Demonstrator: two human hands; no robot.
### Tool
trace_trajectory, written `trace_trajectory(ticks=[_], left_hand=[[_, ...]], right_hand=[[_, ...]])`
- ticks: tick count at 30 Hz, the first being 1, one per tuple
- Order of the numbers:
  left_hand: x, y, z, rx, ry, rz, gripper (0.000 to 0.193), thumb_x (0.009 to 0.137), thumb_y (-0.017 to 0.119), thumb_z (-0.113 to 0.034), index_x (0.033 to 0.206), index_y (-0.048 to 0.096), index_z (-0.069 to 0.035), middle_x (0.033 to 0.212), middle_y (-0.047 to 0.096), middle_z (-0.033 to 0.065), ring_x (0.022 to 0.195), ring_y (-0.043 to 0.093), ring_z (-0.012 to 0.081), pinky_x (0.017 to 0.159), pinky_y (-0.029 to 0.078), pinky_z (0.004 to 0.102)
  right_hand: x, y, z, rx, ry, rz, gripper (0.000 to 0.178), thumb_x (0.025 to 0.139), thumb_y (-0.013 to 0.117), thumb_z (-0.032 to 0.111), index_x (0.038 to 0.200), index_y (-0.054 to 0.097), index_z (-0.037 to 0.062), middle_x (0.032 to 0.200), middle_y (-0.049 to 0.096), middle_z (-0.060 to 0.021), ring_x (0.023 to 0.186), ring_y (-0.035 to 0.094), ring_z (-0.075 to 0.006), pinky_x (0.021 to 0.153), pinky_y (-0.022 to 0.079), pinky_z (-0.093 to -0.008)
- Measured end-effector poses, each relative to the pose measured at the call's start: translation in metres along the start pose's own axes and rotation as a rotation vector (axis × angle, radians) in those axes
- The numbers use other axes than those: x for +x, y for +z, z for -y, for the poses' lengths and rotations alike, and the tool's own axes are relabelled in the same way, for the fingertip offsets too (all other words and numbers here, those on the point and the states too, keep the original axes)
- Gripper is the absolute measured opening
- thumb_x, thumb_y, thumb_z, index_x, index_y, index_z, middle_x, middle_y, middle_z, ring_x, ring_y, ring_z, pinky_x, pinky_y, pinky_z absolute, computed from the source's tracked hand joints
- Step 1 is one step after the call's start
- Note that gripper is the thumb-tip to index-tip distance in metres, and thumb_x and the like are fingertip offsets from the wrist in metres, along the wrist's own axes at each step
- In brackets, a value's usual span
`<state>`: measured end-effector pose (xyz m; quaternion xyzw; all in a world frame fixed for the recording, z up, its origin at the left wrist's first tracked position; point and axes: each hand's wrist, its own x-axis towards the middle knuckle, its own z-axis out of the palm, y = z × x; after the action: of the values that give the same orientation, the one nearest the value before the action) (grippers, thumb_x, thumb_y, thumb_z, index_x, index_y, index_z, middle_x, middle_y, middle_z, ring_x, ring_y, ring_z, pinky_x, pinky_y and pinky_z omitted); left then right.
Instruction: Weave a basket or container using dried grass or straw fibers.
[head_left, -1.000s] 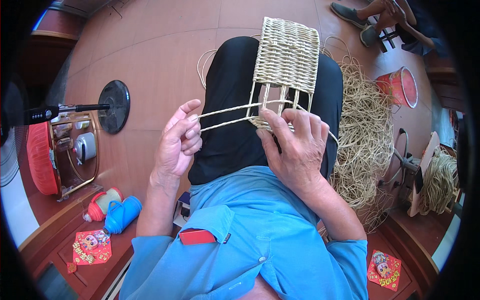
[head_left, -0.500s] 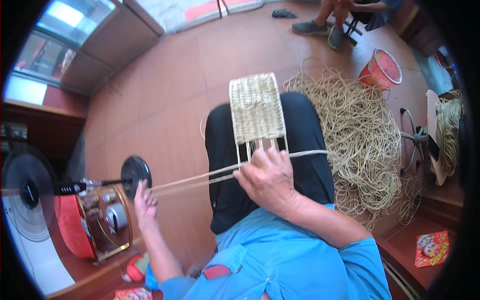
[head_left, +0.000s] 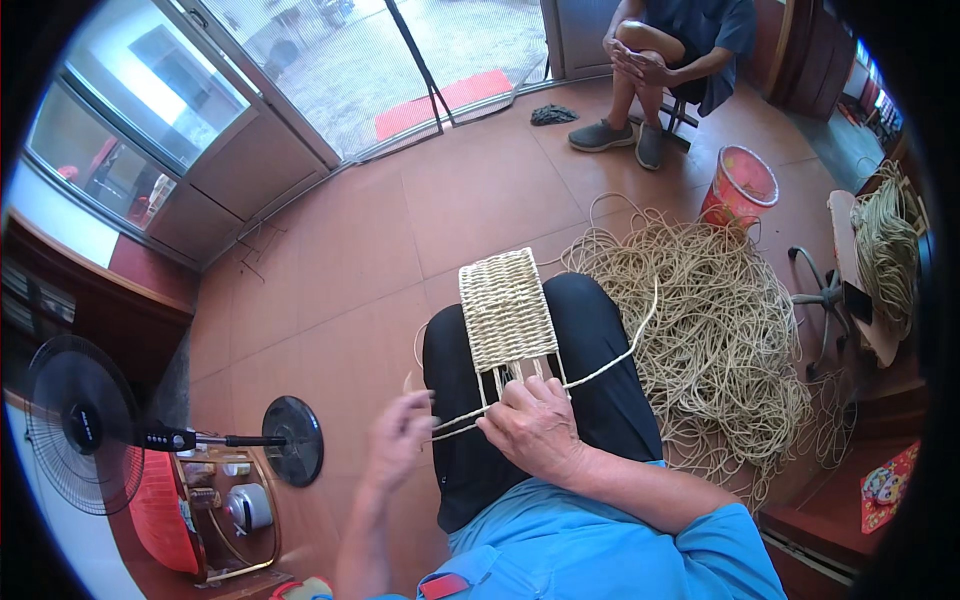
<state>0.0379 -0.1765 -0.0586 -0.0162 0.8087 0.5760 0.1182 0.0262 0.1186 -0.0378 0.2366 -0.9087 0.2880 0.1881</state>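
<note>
A woven strip of pale twisted cord (head_left: 508,310) lies over my dark-trousered knees, its near end showing bare lengthwise strands (head_left: 497,385). My right hand (head_left: 535,425) is closed at that near end, pinching the cord against the strands; its fingertips hide the exact grip. From it a loose cord (head_left: 610,368) curves up to the right, over my knee. Two cord lengths (head_left: 458,425) run left from under the right hand toward my left hand (head_left: 400,435). That hand is raised beside my left knee, smeared by motion, so its hold on the cord cannot be made out.
A big heap of loose cord (head_left: 715,330) lies on the floor at right, with a red bucket (head_left: 738,190) behind it. A standing fan (head_left: 85,425) with a round black base (head_left: 293,440) is at left. Another person (head_left: 660,65) sits near the doorway.
My left hand has come in from the far left toward my knee, and the cord between the hands is no longer stretched long. My right hand stays at the strip. The view has tilted up.
</note>
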Motion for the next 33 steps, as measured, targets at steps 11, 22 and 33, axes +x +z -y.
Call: trace_trajectory(ticks=[11,22,33], left_hand=[[0.007,-0.013,-0.024,1.034,0.506,-0.138,0.014,0.101,0.074,-0.021,0.101,0.076,-0.007,0.099,0.076,0.0110,0.101,0.067,0.0327,0.101,0.045,0.0490],[-0.099,-0.294,0.111,1.414,-1.107,-0.920,0.029,0.099,0.076,-0.024,0.113,0.085,0.001,0.117,0.082,0.0265,0.123,0.078,0.0336,0.106,0.058,0.0473],[0.006,0.072,-0.051,0.267,0.199,-0.107,0.016,0.109,0.074,-0.014,0.118,0.079,-0.001,0.094,0.072,0.0042,0.077,0.064,0.0099,0.069,0.054,0.0302]], right_hand=[[-0.001,0.002,-0.002,0.011,-0.008,0.007,0.027,0.095,0.085,0.035,0.079,0.071,0.0174,0.091,0.058,-0.0023,0.089,0.059,-0.0239,0.081,0.042,-0.0434],[0.001,-0.002,-0.005,0.062,-0.027,-0.005,0.025,0.097,0.081,0.031,0.081,0.070,0.0149,0.092,0.057,-0.0039,0.092,0.060,-0.0245,0.082,0.043,-0.0434],[-0.002,0.002,-0.005,0.063,0.000,0.041,0.023,0.096,0.083,0.029,0.082,0.071,0.0141,0.089,0.056,-0.0050,0.088,0.059,-0.0262,0.079,0.042,-0.0443]])
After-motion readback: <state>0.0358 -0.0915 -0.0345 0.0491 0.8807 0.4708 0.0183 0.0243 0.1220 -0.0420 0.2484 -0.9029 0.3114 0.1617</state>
